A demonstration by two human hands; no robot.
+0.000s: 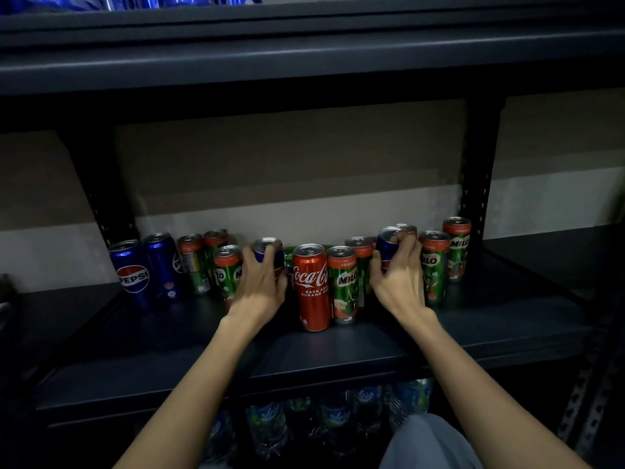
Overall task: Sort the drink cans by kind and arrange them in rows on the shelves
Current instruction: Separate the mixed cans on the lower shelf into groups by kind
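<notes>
A mixed line of drink cans stands on the dark middle shelf (pixel 338 346). Two blue Pepsi cans (pixel 133 270) are at the left end. Green Milo cans (pixel 194 262) follow, and more of them stand at the right (pixel 456 247). A red Coca-Cola can (pixel 313 287) and a Milo can (pixel 344 286) stand in the middle, between my hands. My left hand (pixel 260 282) grips a blue Pepsi can (pixel 269 248) from the front. My right hand (pixel 399 275) grips another blue Pepsi can (pixel 385 245); this one leans to the left.
Blue cans (pixel 148 1) line the shelf above, whose thick front edge (pixel 304 59) overhangs the opening. Water bottles (pixel 334 414) fill the shelf below. Black perforated uprights (pixel 475 184) frame the back. A wide bare strip of shelf lies in front of the cans.
</notes>
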